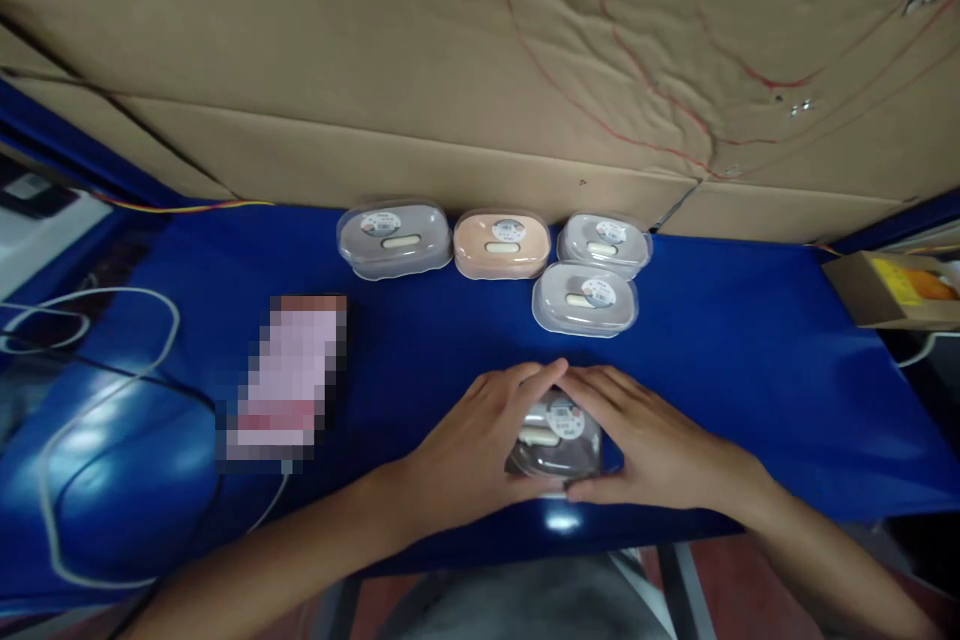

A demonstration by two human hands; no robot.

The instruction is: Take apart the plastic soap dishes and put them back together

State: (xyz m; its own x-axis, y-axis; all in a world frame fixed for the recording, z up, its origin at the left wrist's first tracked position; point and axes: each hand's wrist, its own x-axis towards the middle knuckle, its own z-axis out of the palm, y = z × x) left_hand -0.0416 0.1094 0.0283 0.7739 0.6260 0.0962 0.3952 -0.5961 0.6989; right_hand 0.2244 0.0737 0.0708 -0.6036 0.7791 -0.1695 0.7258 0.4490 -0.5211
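Note:
A grey lidded box (559, 450) with a clear cover, a round label and a white handle lies near the table's front edge. My left hand (480, 445) wraps round its left side and my right hand (637, 440) its right side. The fingertips of both hands meet behind the box, and the thumbs lie along its front. Farther back stand similar boxes: a grey one (397, 242), a peach one (502, 248), another grey one (600, 245) and, just in front of that, a pale grey one (581, 305).
On the blue table (420, 340), a phone (292, 370) with a blurred screen lies at the left, near looped white cables (49, 480). A cardboard wall (337, 50) rises behind. An open cardboard box (870, 290) sits at the right edge.

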